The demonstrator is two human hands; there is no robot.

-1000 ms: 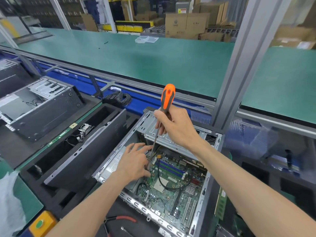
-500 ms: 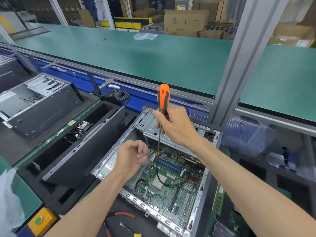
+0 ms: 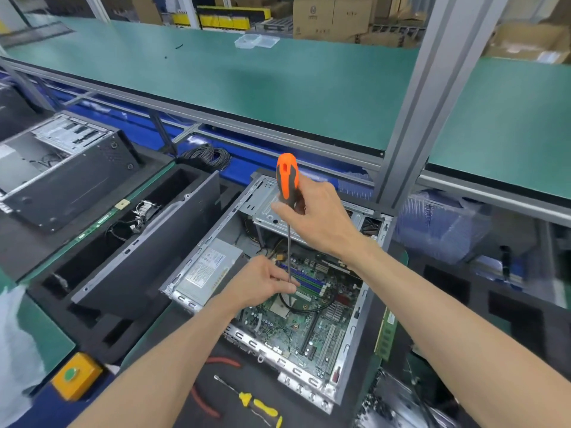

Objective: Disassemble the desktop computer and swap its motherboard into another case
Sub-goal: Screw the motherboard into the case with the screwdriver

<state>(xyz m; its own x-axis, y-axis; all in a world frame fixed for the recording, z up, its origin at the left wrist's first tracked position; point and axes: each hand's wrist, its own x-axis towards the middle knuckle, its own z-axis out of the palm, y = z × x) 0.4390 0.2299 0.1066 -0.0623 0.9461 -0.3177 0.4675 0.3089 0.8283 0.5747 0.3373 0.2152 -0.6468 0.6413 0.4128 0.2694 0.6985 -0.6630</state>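
From the head view, the right hand [image 3: 321, 214] is wrapped around the orange-and-black handled long-shaft screwdriver [image 3: 288, 193], held upright over the open silver metal desktop case [image 3: 197, 291]. The left hand [image 3: 259, 284] pinches the thin steel shaft low down, steadying the tip above the green motherboard [image 3: 296, 325], which still sits inside the case beside the grey boxed power supply [image 3: 210, 267]. I'd judge a board screw is being worked; best to keep the shaft plumb, seat the tip fully before turning, and mind the looped black cable [image 3: 324, 305] lying just by it.

The case rests on black foam padding [image 3: 92, 332]. A second dark open computer case [image 3: 61, 174] sits well off to the left. Near the front edge lie a small yellow-handled screwdriver [image 3: 259, 404] and red-handled pliers [image 3: 204, 403]. Beyond runs a long green-topped bench [image 3: 278, 88], with brown cardboard boxes [image 3: 327, 17] stacked behind.
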